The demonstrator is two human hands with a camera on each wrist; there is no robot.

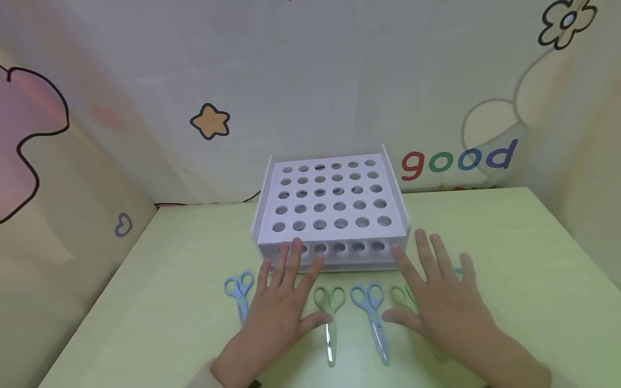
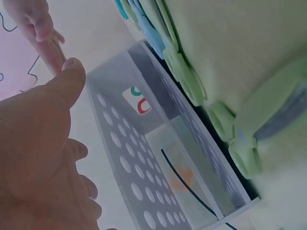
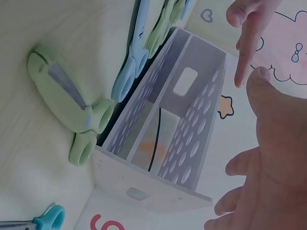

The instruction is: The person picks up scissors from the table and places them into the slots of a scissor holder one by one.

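Both my hands are held out with spread, straight fingers, and neither grips anything. In the head view the left hand (image 1: 278,312) is above the table, its fingertips overlapping the lower left front of a white rack (image 1: 329,185) full of round holes. My right hand (image 1: 446,302) is at the rack's right front corner, hiding much of a green pair of scissors (image 1: 399,296). Between the hands lie another green pair of scissors (image 1: 332,337) and a blue pair of scissors (image 1: 377,328), handles toward the rack. One more blue pair of scissors (image 1: 237,291) is left of the left hand.
Teal scissors (image 3: 50,218) lie at the far right of the row, mostly hidden by the right hand in the head view. The pale green tabletop (image 1: 145,323) ends at a printed cloth backdrop (image 1: 330,81) behind the rack, with cloth at both sides.
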